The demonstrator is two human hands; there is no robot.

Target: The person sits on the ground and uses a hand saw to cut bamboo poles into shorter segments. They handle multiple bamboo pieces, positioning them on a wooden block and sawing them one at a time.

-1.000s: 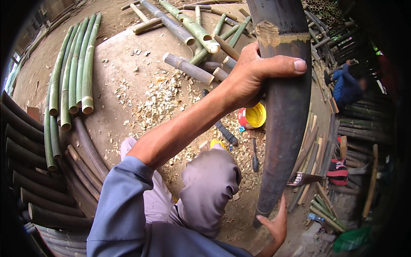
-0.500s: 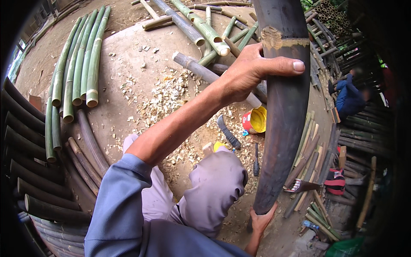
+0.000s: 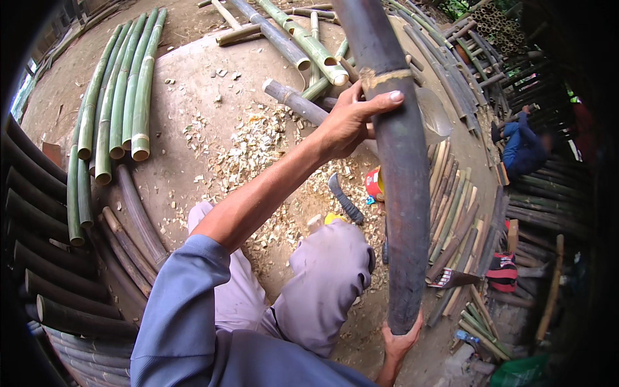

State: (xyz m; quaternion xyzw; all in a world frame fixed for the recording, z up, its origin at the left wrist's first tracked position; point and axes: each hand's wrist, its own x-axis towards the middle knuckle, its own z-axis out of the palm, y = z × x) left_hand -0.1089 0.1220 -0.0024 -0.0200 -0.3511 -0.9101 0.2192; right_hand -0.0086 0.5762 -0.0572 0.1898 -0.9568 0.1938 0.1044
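Observation:
A thick dark bamboo pole (image 3: 403, 193) stands steeply in front of me and runs out past the upper edge of the view. Just below its pale, scraped node ring, my left hand (image 3: 361, 116) is closed on it, thumb laid across the front. At the pole's lower end my right hand (image 3: 401, 338) cups the butt, its fingers partly hidden behind the bamboo. On the ground beyond my knee lies a curved machete (image 3: 346, 201) with a dark wrapped handle. A red and yellow bucket (image 3: 374, 184) is half covered by the pole.
Wood chips (image 3: 255, 142) litter the ground ahead. Green bamboo poles (image 3: 122, 97) lie at the left, above a stack of dark poles (image 3: 71, 290). Cut bamboo strips (image 3: 451, 213) and a saw (image 3: 454, 278) lie at the right. A person in blue (image 3: 522, 145) sits farther off.
The bamboo pole has shifted left with both hands on it, and its upper part leans farther left. It now hides more of the bucket and uncovers more strips at the right.

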